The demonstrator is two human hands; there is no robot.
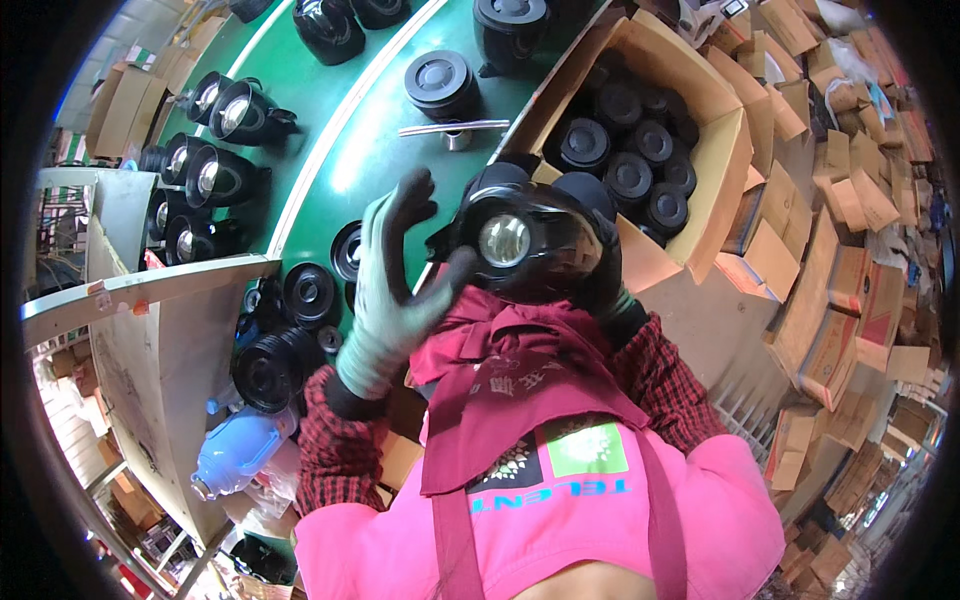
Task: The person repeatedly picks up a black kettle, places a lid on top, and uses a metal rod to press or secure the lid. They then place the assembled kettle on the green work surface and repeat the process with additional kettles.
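A glossy black jug (555,235) with a round opening lies in front of my chest. Bright metal shows inside that opening. My right hand (610,268), in a dark-palmed glove, is wrapped round the jug's right side, its fingers partly hidden. On the other side my left hand (405,250), in a pale green glove with dark fingers, is spread open. The left thumb comes close to the jug's edge; whether it touches I cannot tell. Just beyond the jug, a thin metal bar (480,127) lies across a small metal cylinder (456,141).
A cardboard box (728,170) full of round black parts stands at right. More black jugs (228,175) sit on the green table (325,130) at left. Black lids (308,292) lie beside my left forearm, near a blue bottle (235,450). A lid stack (440,80) stands farther off.
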